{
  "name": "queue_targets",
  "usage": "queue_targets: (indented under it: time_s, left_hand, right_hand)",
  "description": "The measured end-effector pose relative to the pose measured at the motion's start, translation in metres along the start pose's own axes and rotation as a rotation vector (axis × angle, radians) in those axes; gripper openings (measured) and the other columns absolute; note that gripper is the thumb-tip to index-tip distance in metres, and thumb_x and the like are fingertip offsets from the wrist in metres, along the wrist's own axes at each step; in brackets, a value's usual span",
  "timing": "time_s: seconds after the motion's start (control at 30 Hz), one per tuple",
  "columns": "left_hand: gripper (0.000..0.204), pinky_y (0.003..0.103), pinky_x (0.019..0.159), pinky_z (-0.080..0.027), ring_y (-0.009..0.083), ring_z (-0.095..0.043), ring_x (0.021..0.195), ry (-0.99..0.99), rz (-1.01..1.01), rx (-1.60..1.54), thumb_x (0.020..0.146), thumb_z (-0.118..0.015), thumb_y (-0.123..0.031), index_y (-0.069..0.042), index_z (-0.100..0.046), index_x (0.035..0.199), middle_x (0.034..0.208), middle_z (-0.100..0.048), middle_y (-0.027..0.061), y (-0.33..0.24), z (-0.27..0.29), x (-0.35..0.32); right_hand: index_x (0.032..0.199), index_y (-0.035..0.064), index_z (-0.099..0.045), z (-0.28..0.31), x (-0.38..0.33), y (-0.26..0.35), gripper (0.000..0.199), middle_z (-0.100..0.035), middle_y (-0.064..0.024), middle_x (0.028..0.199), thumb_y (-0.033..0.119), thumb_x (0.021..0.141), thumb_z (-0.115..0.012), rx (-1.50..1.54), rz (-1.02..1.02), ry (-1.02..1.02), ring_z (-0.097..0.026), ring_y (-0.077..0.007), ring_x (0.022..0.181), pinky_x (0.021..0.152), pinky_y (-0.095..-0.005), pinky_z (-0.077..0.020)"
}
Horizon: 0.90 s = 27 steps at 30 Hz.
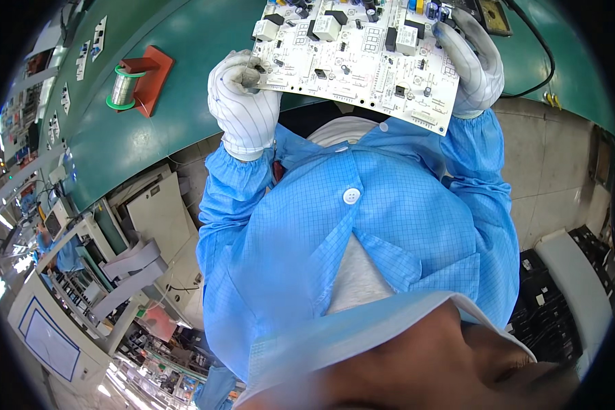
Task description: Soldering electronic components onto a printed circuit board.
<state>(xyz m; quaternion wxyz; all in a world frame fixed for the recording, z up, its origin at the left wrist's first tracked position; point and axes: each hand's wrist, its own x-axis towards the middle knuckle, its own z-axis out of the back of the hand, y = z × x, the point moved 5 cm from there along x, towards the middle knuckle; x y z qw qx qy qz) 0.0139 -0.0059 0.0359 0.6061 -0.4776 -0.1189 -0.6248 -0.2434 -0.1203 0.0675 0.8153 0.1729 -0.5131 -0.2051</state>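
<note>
A large white circuit board [355, 85] is held up level in front of my chest, over the near edge of the bench. Black and white block-shaped parts, capacitors and digit displays stand on its face. My left hand [242, 102], in a white striped glove, grips the board's left edge with fingers curled around it. On the opposite side my right hand [475, 65], gloved the same way, is closed on the right edge. Its fingertips lie near the blue and yellow components at the upper right. The board's far edge is cut off by the top of the picture.
A spool of solder wire [124, 89] sits on a red stand [158, 72] on the green bench [191, 96]. Small narrow boards [99, 37] lie farther left. A black cable [552, 61] curves across the bench's right side. Black crates [540, 301] stand low at the right.
</note>
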Motion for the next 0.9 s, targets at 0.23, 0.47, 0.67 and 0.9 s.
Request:
queue_targets:
  time_s: [0.23, 0.47, 0.67, 0.9]
  left_hand:
    - [0.037, 0.039, 0.082, -0.053, 0.0278, -0.065, 0.092, -0.001, -0.001, 0.028, 0.07, -0.081, -0.004, -0.009, -0.049, 0.088, 0.093, -0.065, 0.0072, 0.0, 0.003, -0.002]
    - [0.037, 0.039, 0.081, -0.053, 0.0283, -0.065, 0.093, 0.004, 0.017, 0.067, 0.069, -0.081, -0.003, -0.009, -0.049, 0.088, 0.093, -0.065, 0.0069, 0.002, 0.006, -0.009]
    - [0.041, 0.039, 0.083, -0.053, 0.0282, -0.065, 0.093, -0.003, -0.007, 0.046, 0.067, -0.083, -0.004, -0.009, -0.048, 0.087, 0.093, -0.065, 0.0067, -0.008, 0.011, -0.002]
    - [0.043, 0.041, 0.088, -0.052, 0.0305, -0.064, 0.097, 0.02, 0.013, 0.04, 0.066, -0.084, -0.005, -0.011, -0.048, 0.087, 0.098, -0.066, 0.0071, -0.023, 0.023, -0.003]
  right_hand:
    - [0.116, 0.0043, -0.063, 0.013, -0.003, 0.011, 0.045, -0.056, -0.0294, 0.121, 0.001, 0.073, -0.074, -0.314, 0.149, -0.016, -0.065, -0.04, 0.102, 0.084, -0.0442, -0.0559]
    - [0.119, 0.0062, -0.062, 0.009, -0.015, -0.002, 0.047, -0.054, -0.0295, 0.124, 0.003, 0.074, -0.075, -0.004, 0.267, -0.327, -0.066, -0.0401, 0.101, 0.083, -0.0451, -0.0561]
    - [0.112, 0.0067, -0.07, 0.001, -0.024, -0.013, 0.046, -0.067, -0.0172, 0.115, 0.012, 0.068, -0.081, -0.362, 0.122, -0.13, -0.066, -0.0289, 0.108, 0.089, -0.0342, -0.0553]
    - [0.116, 0.0074, -0.068, -0.006, -0.035, -0.026, 0.046, -0.067, -0.0172, 0.117, 0.013, 0.072, -0.08, -0.255, 0.074, -0.173, -0.066, -0.0308, 0.108, 0.092, -0.0329, -0.0542]
